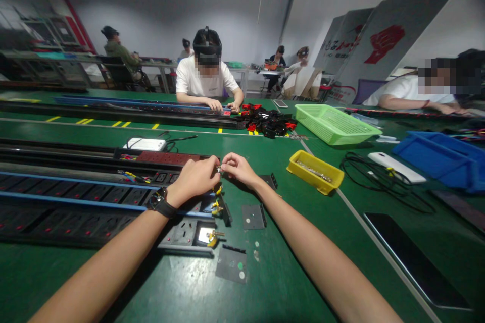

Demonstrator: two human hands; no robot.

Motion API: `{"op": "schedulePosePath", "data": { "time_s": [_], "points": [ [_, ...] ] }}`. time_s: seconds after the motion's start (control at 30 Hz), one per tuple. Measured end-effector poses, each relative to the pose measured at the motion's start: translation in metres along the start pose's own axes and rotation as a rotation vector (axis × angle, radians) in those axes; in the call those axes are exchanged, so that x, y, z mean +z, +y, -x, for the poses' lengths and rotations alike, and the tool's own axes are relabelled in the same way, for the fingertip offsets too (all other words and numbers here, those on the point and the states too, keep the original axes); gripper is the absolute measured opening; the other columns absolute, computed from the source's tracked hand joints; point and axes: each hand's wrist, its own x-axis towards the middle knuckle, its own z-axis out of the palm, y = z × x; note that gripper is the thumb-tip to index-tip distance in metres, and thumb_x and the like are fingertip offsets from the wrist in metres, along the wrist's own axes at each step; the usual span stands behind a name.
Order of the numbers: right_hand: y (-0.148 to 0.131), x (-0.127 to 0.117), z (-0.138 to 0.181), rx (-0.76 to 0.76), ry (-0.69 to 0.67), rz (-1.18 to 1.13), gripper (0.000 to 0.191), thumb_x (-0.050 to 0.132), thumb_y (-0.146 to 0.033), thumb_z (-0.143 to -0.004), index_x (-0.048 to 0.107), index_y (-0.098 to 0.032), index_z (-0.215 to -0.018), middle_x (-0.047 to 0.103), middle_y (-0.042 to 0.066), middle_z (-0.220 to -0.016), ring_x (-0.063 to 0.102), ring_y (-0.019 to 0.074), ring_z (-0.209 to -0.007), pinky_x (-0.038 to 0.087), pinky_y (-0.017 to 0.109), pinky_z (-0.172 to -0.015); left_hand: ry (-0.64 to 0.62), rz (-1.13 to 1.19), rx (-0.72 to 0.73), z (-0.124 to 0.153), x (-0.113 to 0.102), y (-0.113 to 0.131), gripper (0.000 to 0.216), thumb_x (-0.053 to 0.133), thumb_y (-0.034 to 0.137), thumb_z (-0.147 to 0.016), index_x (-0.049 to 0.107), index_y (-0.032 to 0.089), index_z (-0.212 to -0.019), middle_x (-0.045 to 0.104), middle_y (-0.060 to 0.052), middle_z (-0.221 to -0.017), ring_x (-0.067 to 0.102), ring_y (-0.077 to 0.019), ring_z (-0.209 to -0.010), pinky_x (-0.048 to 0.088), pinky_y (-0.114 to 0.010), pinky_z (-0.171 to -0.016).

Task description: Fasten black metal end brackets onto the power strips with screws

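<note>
Bare forearms (113, 262) are closest, angling inward over the green table (280, 287) until the left hand (197, 177) and the right hand (239, 167) all but meet. Between their fingertips sits a small bit (219, 168) with a metallic glint, too small to make out. Both sets of fingers are drawn in around it, though from here I can't tell which hand has it pinched, or whether both do.

What matters most, I'd say, is how that bit sits against the strips (102, 194). They run lengthwise from the left, side by side, and end around the hands. The left hand lies across them and is nearer; the right is off past their ends, over the table. Whether the bit touches a strip, I can't see.

Yellow lugs (212, 238) poke out of the nearer ends, and a tilted plate (226, 210) is right beside them, so it looks tight just below the fingers. Flat plates (253, 216) lie between those ends and the right forearm. The roomier side is rightward, toward the yellow bin (303, 176).
</note>
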Motion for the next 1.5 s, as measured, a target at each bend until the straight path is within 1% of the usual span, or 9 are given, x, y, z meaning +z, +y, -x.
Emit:
{"op": "schedulePosePath", "data": {
  "time_s": [0.23,0.43,0.53,0.67,0.8,0.93,1.1,1.2,1.5],
  "points": [
    [0.0007,-0.0010,0.0005,0.013,-0.007,-0.021,0.033,0.077,-0.040,-0.072,0.061,-0.020,-0.092,0.067,-0.003,-0.071,0.053,0.0097,-0.054,0.042,0.021,-0.050,0.013,0.018,0.008,0.0001,0.0005,-0.0002,0.024,0.050,0.032,-0.098,0.057,0.021,-0.118,0.073,-0.008,-0.113,0.069,-0.0293,-0.106,0.047,-0.039,-0.083],
    [0.0040,-0.0022,-0.0012,0.014,-0.010,-0.005,0.036,0.077,-0.041,-0.074,0.071,-0.016,-0.100,0.072,0.001,-0.077,0.053,0.0092,-0.052,0.041,0.022,-0.048,0.036,0.012,0.003,0.0007,0.0008,0.0000,0.024,0.050,0.033,-0.097,0.057,0.020,-0.117,0.073,-0.009,-0.111,0.069,-0.0295,-0.105,0.048,-0.038,-0.081],
    [0.0065,-0.0033,-0.0023,0.007,0.010,0.000,0.037,0.080,-0.043,-0.072,0.075,-0.015,-0.097,0.073,0.003,-0.076,0.053,0.0098,-0.052,0.038,0.021,-0.047,0.033,0.020,-0.002,0.0006,0.0003,0.0000,0.025,0.051,0.032,-0.096,0.057,0.020,-0.117,0.073,-0.009,-0.111,0.069,-0.0299,-0.106,0.048,-0.038,-0.082],
    [0.0070,-0.0050,-0.0014,0.031,0.030,0.045,0.042,0.083,-0.048,-0.070,0.077,-0.014,-0.094,0.070,0.003,-0.068,0.057,0.0126,-0.055,0.035,0.021,-0.045,0.030,0.031,0.001,0.0005,0.0002,-0.0008,0.024,0.051,0.032,-0.096,0.057,0.021,-0.117,0.073,-0.008,-0.113,0.069,-0.0290,-0.106,0.048,-0.037,-0.082],
    [0.0036,-0.0030,0.0008,0.013,-0.021,0.045,0.039,0.083,-0.048,-0.069,0.077,-0.014,-0.089,0.070,0.002,-0.068,0.058,0.0126,-0.057,0.040,0.023,-0.050,0.040,0.029,0.005,0.0006,-0.0001,-0.0006,0.022,0.052,0.032,-0.097,0.057,0.021,-0.115,0.073,-0.007,-0.111,0.070,-0.0280,-0.104,0.047,-0.036,-0.079],
    [0.0012,0.0000,0.0012,-0.021,-0.023,0.050,0.035,0.081,-0.047,-0.071,0.075,-0.014,-0.081,0.069,0.002,-0.068,0.056,0.0120,-0.056,0.042,0.024,-0.053,0.055,0.024,0.015,0.0010,0.0003,-0.0012,0.021,0.053,0.033,-0.097,0.057,0.021,-0.113,0.074,-0.007,-0.109,0.070,-0.0283,-0.103,0.047,-0.035,-0.077],
    [0.0012,0.0003,-0.0001,0.003,0.014,0.093,0.035,0.077,-0.049,-0.072,0.073,-0.015,-0.077,0.067,0.001,-0.064,0.053,0.0122,-0.056,0.041,0.024,-0.053,0.061,0.022,0.013,0.0011,0.0007,-0.0013,0.022,0.049,0.035,-0.100,0.058,0.021,-0.113,0.074,-0.008,-0.110,0.070,-0.0294,-0.103,0.046,-0.036,-0.076],
    [0.0002,0.0006,0.0000,0.021,0.008,0.101,0.033,0.074,-0.048,-0.074,0.072,-0.015,-0.075,0.065,0.001,-0.064,0.052,0.0117,-0.055,0.039,0.023,-0.052,0.049,0.023,-0.001,0.0007,0.0001,-0.0008,0.021,0.045,0.033,-0.102,0.059,0.021,-0.113,0.074,-0.007,-0.112,0.070,-0.0288,-0.104,0.046,-0.036,-0.076],
    [-0.0012,0.0009,0.0003,0.041,-0.006,0.149,0.031,0.069,-0.047,-0.077,0.071,-0.016,-0.072,0.066,0.002,-0.066,0.052,0.0114,-0.056,0.037,0.023,-0.051,0.051,0.005,-0.006,-0.0021,0.0010,-0.0019,0.018,0.045,0.029,-0.103,0.060,0.021,-0.110,0.074,-0.006,-0.106,0.071,-0.0271,-0.097,0.043,-0.034,-0.071]
  ]
}}
